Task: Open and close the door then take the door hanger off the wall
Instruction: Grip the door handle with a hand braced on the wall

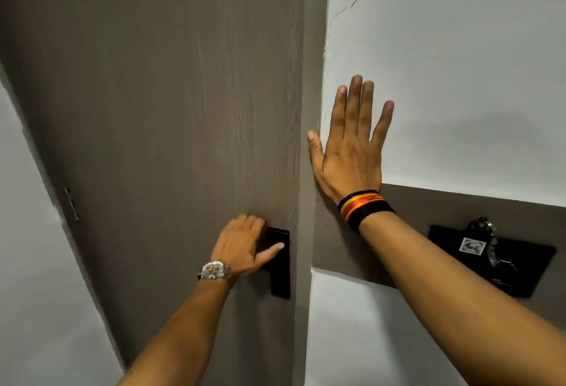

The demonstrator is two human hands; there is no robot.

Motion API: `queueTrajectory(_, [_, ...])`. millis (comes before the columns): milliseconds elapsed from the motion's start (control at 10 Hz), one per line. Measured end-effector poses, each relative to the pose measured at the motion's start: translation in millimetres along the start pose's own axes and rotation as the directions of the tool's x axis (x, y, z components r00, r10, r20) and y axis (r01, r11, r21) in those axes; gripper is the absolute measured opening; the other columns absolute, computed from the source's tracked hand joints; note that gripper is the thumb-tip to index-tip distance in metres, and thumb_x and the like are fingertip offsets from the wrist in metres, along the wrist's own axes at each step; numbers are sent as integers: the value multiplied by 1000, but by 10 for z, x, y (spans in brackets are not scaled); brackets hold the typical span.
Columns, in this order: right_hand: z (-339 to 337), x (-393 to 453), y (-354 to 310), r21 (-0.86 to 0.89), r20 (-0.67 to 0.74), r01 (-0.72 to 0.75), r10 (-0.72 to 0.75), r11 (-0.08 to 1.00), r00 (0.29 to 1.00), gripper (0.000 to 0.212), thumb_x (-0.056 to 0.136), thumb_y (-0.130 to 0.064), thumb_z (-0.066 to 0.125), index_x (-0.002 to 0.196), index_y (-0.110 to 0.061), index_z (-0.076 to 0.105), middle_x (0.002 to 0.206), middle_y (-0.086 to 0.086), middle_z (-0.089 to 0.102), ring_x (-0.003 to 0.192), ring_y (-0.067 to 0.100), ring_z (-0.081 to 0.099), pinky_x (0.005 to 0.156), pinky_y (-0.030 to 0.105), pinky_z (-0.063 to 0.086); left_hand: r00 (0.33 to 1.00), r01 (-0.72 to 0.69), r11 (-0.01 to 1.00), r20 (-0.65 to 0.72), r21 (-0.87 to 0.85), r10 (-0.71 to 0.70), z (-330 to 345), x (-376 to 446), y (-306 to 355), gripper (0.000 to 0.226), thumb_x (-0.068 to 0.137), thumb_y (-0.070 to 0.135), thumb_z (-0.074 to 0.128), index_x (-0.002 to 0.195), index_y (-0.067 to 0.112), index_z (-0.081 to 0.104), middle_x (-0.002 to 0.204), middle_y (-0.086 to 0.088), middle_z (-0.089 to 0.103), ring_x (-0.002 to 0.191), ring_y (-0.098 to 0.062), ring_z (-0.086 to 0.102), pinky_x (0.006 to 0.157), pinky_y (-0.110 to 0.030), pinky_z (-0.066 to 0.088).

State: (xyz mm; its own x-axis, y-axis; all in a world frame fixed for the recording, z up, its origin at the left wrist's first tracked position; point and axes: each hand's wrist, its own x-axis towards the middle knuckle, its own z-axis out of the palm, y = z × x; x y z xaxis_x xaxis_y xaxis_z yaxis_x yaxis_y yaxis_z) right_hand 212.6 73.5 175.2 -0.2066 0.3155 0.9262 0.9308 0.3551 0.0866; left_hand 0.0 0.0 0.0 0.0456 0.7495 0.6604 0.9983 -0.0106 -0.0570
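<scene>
Grey door [171, 110], shut: left hand [245, 243] wrapped around its black handle [279, 263]; right hand [350, 146] spread flat on white wall [474, 79]; tagged hanger [477, 244] on black plate, far right.

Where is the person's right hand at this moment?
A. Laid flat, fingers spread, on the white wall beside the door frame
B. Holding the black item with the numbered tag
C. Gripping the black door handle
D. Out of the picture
A: the right hand lies open with its palm against the white wall, while the left hand is the one at the door handle.
</scene>
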Motion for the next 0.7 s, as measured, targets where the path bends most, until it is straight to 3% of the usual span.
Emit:
queueTrajectory(200, [80,-15,-27,3,-86,0,1,1000,996,81,107,-56,28,164,-2,11,172,22,12,160,38,12,126,62,4,983,87,996,161,-14,-83,525,-287,27,75,74,92,39,72,20,60,68,1,65,58,-17,53,50,-24,37])
queueTrajectory(300, [129,-12,-17,-5,-120,1,-2,1000,993,80,107,-56,29,164,-2,12,172,22,13,160,38,12,126,62,5,980,161,987,119,-23,-157,646,-277,59,71,75,89,42,53,22,49,48,6,54,42,-12,41,43,-20,29])
queueTrajectory(500, [132,-13,-20,-31,-127,0,-4,1000,992,81,107,-57,27,164,-3,13,171,21,15,159,37,14,126,62,5,903,416,891,195,-183,-382,740,-365,187,70,72,88,41,50,21,36,40,9,35,38,-9,31,42,-22,24])
queueTrajectory(700, [156,-4,-25,-19,-152,4,-7,1000,988,80,107,-57,27,164,-3,13,172,21,14,160,37,13,126,61,4,847,531,787,202,-314,-491,793,-386,284,71,69,85,47,45,23,23,34,10,21,34,-6,22,41,-21,19])
